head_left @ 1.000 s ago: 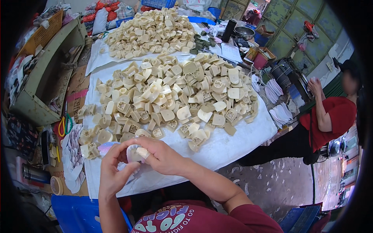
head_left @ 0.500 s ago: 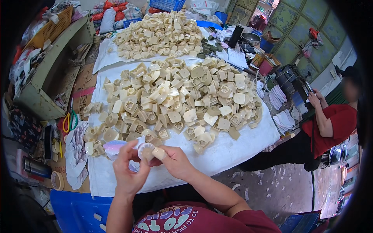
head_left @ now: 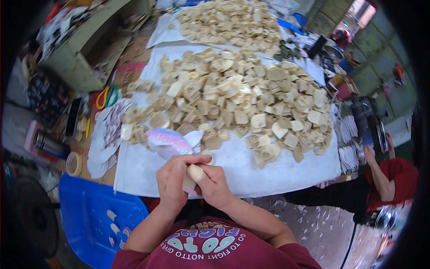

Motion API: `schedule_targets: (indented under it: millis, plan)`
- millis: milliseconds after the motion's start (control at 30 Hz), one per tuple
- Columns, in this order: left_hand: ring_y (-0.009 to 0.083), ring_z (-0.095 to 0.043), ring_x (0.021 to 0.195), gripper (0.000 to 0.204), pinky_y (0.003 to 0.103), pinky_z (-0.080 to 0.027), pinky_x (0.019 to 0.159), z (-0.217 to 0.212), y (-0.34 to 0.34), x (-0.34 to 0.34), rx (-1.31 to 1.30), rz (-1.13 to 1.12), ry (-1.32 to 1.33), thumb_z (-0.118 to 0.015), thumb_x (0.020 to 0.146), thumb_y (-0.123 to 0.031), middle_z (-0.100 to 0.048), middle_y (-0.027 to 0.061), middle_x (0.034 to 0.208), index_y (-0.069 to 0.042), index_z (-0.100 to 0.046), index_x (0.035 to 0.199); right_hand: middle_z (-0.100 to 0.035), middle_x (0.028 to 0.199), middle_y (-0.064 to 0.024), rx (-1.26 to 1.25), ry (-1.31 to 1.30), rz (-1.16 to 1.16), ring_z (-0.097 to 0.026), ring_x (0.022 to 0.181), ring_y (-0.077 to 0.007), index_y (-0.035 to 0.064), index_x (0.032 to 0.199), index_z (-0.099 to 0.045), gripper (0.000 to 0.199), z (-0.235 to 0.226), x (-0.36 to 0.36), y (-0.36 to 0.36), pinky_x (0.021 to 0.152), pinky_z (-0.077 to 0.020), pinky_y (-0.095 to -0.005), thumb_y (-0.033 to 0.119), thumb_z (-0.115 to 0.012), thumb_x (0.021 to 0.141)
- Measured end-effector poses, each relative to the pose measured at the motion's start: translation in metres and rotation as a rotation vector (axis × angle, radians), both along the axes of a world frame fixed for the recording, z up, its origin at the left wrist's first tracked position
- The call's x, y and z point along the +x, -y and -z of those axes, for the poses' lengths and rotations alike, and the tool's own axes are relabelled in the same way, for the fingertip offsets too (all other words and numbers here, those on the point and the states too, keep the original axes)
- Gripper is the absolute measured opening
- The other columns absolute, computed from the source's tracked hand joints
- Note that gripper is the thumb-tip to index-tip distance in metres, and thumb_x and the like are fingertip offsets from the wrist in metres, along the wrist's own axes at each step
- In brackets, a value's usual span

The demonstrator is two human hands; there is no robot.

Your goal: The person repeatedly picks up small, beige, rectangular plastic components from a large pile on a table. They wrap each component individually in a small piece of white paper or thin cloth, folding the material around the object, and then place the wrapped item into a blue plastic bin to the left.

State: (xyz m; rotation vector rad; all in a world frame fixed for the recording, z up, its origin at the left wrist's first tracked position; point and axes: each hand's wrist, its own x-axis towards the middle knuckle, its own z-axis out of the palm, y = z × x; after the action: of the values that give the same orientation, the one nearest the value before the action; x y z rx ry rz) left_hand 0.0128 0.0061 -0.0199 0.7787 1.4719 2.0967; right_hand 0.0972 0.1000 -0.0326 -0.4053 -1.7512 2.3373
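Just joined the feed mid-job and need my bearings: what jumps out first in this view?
A big heap of beige soap-like blocks covers a white sheet across the middle, with a second heap on another sheet behind it. At the near edge, the left hand and right hand hold one pale block between them, just below a shiny iridescent film piece. At far right sits another person in red.
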Motion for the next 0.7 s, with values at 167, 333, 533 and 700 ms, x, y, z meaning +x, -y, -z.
schedule_targets:
  millis: [167,333,533,700]
  plan:
    - [0.0099,-0.044,0.052,0.023,0.024,-0.037,0.046,0.028,0.089,-0.045,0.112,-0.408,0.353,-0.054,0.093,-0.025,-0.042,0.0008,0.060,-0.005,-0.055,0.082,-0.061,0.070,-0.0052,0.201,0.055,-0.235,-0.057,0.059,-0.0093,0.0031,0.093,-0.067,0.021,0.015,-0.011,0.023,0.053,-0.0458,-0.0279,0.020,-0.055,0.094]
    - [0.0104,-0.046,0.047,0.039,0.026,-0.034,0.040,0.083,0.264,-0.074,-0.785,-0.752,0.067,-0.057,0.093,-0.038,-0.048,0.0014,0.054,-0.003,-0.059,0.077,-0.064,0.076,-0.0106,0.985,-0.127,0.173,-0.063,0.069,-0.0257,0.0049,0.095,-0.066,0.018,0.014,-0.034,-0.018,0.062,-0.0484,-0.0359,0.018,-0.067,0.082]
    - [0.0273,-0.060,0.103,0.053,0.034,-0.045,0.092,0.133,0.305,-0.041,-1.534,-0.931,-0.465,-0.063,0.088,-0.038,-0.062,0.0181,0.111,0.001,-0.057,0.123,-0.062,0.078,-0.0098,1.519,-0.243,0.200,-0.061,0.072,-0.0258,0.0031,0.096,-0.067,0.021,0.005,-0.081,-0.034,0.062,-0.0482,-0.0356,0.013,-0.070,0.078]
    - [0.0261,-0.055,0.112,0.042,0.034,-0.040,0.099,0.070,0.217,-0.069,-0.942,-0.841,-0.472,-0.066,0.086,-0.018,-0.057,0.0162,0.121,0.001,-0.056,0.122,-0.067,0.084,-0.0056,1.149,-0.056,0.267,-0.062,0.074,-0.0164,0.0011,0.096,-0.068,0.016,0.016,-0.091,-0.062,0.063,-0.0477,-0.0284,0.008,-0.065,0.082]
